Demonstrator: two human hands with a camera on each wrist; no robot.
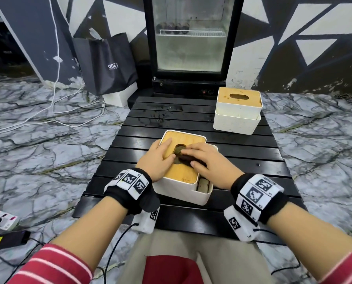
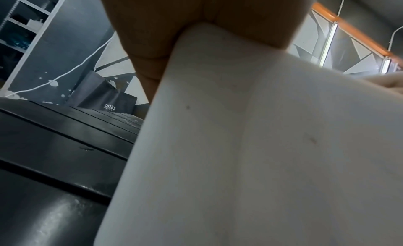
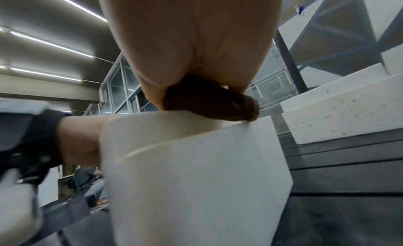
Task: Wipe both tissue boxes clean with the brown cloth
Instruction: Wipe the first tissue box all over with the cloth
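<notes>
The near tissue box, white with a wooden lid, stands in the middle of the black slatted table. My left hand lies flat on the lid's left side beside the oval slot. My right hand covers the bunched brown cloth on the lid by the slot, thumb and fingers around it. In the right wrist view the cloth sticks out from under the palm onto the box top. The second tissue box stands at the table's far right, untouched. The left wrist view shows only the near box's wall.
A glass-door fridge stands just behind the table. A black bag and white cables lie on the marble floor to the left, with a power strip nearer me. Wet marks show on the far slats.
</notes>
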